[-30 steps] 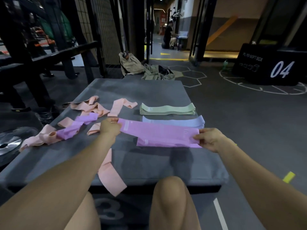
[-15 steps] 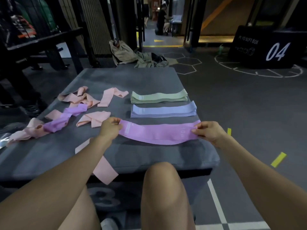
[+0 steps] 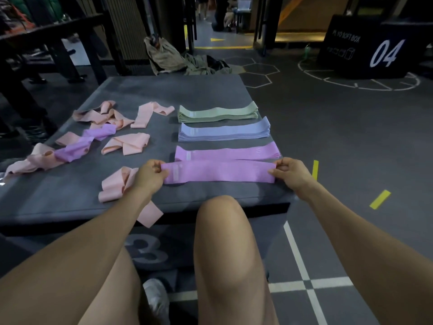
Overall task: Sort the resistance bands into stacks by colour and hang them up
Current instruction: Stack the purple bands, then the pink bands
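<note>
A: Our left hand (image 3: pixel 151 173) pinches one end of a flat pink-purple fabric resistance band (image 3: pixel 219 171), and our right hand (image 3: pixel 289 171) pinches the other end, thumbs on top, so it lies stretched between them near the front edge of the grey padded box top (image 3: pixel 164 90).

B: What do we lose sight of there?

A: Our fingertips curl under the band ends, so the undersides are hidden. A crumpled peach fabric band (image 3: pixel 117 184) sits partly behind our left wrist, and a peach strip (image 3: pixel 150 214) hangs over the front edge, its upper part covered by our forearm.

B: And beyond?

A: Just behind lies the stack of pink-purple bands (image 3: pixel 227 152), then a stack of lilac-blue bands (image 3: pixel 225 132), then a stack of pale green bands (image 3: pixel 218 112), all close to the right edge. To the left, loose peach bands (image 3: pixel 105 113) and loose purple bands (image 3: pixel 77 148) tangle; their count is hard to make out. The far part of the box top is open room
</note>
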{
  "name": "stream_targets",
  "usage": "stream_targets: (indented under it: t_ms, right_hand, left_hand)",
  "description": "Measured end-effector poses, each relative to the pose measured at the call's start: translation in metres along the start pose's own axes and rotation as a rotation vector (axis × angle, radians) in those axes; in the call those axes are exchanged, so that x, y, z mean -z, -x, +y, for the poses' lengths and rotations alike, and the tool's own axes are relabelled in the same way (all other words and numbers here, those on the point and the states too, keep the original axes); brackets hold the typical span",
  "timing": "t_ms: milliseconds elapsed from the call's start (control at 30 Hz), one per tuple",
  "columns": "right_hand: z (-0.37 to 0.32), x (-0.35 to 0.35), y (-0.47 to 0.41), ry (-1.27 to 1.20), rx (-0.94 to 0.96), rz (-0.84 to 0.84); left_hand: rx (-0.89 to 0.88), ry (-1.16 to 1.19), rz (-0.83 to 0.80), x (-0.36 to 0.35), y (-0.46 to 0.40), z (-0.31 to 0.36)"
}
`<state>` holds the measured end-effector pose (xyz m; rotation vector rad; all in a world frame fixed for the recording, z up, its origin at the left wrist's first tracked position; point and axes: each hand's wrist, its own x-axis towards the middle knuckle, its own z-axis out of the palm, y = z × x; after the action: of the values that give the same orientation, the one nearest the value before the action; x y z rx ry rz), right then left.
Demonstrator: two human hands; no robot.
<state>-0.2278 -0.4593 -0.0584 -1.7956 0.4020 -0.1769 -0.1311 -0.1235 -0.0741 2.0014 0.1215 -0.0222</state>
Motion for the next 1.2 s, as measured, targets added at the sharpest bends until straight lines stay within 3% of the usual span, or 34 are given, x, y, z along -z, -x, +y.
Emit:
stream_targets:
  t_ms: [133,633,1200]
  right_hand:
    - [-0.003,-0.001,0.0,0.039,-0.013,-0.005]
    - [-0.044,0.014,-0.05,0.296,-0.049,0.334]
    - [-0.036,0.005,-0.081,0.558,-0.132,0.323]
  left_hand:
    - [-0.001,-0.023,0.028,-0.001,0.001,0.004]
    - [0.007,-0.006,0.211,-0.014,-0.037,0.066]
    - [0.153,-0.151,0.143,-0.035,-0.062,0.054]
